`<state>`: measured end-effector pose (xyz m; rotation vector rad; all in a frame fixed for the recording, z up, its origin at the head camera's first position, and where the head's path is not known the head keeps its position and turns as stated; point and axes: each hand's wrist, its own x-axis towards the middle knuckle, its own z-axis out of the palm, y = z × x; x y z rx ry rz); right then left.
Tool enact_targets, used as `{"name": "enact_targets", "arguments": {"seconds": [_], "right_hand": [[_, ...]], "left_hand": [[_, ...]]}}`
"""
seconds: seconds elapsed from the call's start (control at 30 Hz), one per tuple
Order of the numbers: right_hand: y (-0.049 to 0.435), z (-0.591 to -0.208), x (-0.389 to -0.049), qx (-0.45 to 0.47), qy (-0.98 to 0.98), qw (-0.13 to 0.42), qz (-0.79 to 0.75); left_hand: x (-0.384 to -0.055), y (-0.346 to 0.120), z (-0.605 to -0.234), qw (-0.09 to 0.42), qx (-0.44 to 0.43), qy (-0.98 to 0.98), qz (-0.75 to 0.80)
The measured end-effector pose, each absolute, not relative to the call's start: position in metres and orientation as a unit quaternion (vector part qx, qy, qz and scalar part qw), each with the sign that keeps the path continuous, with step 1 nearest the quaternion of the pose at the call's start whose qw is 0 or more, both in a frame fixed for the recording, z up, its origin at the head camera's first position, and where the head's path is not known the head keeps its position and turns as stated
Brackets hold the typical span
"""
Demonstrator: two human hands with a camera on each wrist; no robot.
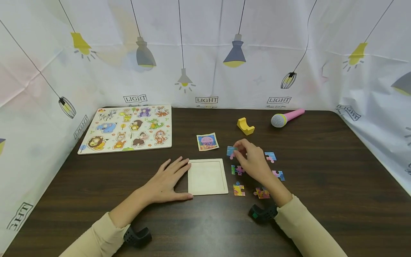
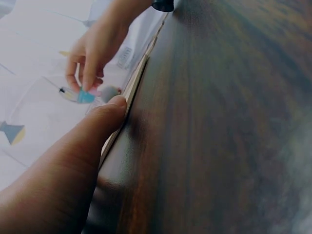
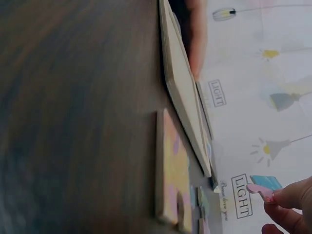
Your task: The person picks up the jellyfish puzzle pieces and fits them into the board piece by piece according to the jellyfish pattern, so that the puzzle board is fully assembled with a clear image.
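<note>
My right hand (image 1: 255,162) pinches a blue-and-pink jigsaw puzzle piece (image 1: 230,151) between thumb and fingers. In the right wrist view that puzzle piece (image 3: 265,183) is held up off the table. My left hand (image 1: 166,184) lies with fingers spread, fingertips and thumb touching the left side of a square wooden puzzle tray (image 1: 207,176). The tray's recess holds no pieces. Several more pieces lie right of it, among them a yellow one (image 1: 239,190), a green-and-purple one (image 1: 238,170), an orange one (image 1: 262,193) and a blue-and-pink one (image 1: 270,156). My right hand partly hides this group.
Behind the tray lies a small jellyfish picture card (image 1: 207,141). An animal puzzle board (image 1: 131,128) covers the back left. Farther back are a yellow curved block (image 1: 245,126) and a pink toy microphone (image 1: 287,117). A lamp-print cloth (image 1: 205,53) hangs behind the table.
</note>
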<state>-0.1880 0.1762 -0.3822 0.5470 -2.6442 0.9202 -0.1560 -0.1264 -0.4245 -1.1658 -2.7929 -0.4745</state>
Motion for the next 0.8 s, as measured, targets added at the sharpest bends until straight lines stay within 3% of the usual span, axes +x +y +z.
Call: {"name": "enact_targets", "arguments": {"seconds": [0.33,0.8], "right_hand": [[0.157,-0.371,-0.178,0.197,-0.906,0.118,0.355],[0.126,-0.388,-0.168,0.22,-0.885,0.076,0.403]], "left_hand": [[-0.156,-0.127,-0.426,0.053,-0.382,-0.909,-0.157],[-0.156,-0.127,-0.427,0.065,-0.382,-0.909,-0.15]]}}
